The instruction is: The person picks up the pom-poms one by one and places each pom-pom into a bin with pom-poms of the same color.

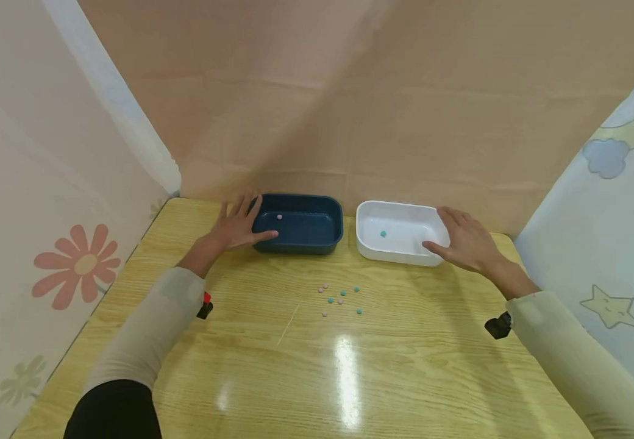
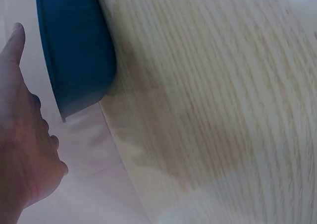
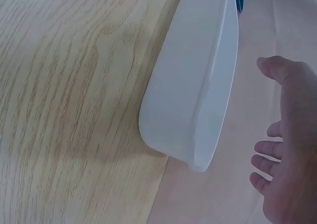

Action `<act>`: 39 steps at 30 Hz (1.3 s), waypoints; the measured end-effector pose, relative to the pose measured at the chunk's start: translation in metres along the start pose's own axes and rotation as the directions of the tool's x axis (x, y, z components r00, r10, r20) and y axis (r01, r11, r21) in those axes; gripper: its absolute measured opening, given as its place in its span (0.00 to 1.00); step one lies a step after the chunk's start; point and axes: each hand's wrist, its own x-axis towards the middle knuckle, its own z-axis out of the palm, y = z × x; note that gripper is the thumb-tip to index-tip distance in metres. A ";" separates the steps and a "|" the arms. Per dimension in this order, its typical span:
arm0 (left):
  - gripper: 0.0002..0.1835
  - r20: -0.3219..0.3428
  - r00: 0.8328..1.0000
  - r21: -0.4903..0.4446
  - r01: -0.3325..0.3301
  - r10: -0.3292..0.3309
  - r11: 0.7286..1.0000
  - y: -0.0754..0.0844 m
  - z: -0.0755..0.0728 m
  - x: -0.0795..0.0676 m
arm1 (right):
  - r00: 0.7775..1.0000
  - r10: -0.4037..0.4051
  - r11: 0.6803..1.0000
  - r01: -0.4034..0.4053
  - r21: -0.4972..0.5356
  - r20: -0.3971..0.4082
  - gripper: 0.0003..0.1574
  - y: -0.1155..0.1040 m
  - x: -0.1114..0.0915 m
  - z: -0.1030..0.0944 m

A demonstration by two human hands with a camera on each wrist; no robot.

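A dark blue tray [image 1: 302, 247] and a white tray [image 1: 391, 254] stand side by side at the back of the wooden table [image 1: 317, 366]. One pink bead [image 1: 280, 216] lies in the blue tray, one teal bead [image 1: 383, 233] in the white. Several pink and teal beads [image 1: 340, 299] lie loose in front of them. My left hand [image 1: 238, 225] is spread open at the blue tray's left end; the left wrist view shows a gap between hand [image 2: 22, 144] and blue tray [image 2: 74, 50]. My right hand [image 1: 464, 242] is open at the white tray's right end, with hand [image 3: 290, 154] just off the white tray [image 3: 193, 90].
Cloth walls close in the table at the back and on both sides, just behind the trays. The table's left and right edges run close to my forearms. Bare wood lies between the loose beads and the near edge.
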 end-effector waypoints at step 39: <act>0.60 -0.038 0.999 0.062 0.036 -0.033 0.997 0.003 0.026 0.017 | 0.953 -0.223 0.967 0.243 0.076 -0.204 0.46 -0.050 0.015 0.022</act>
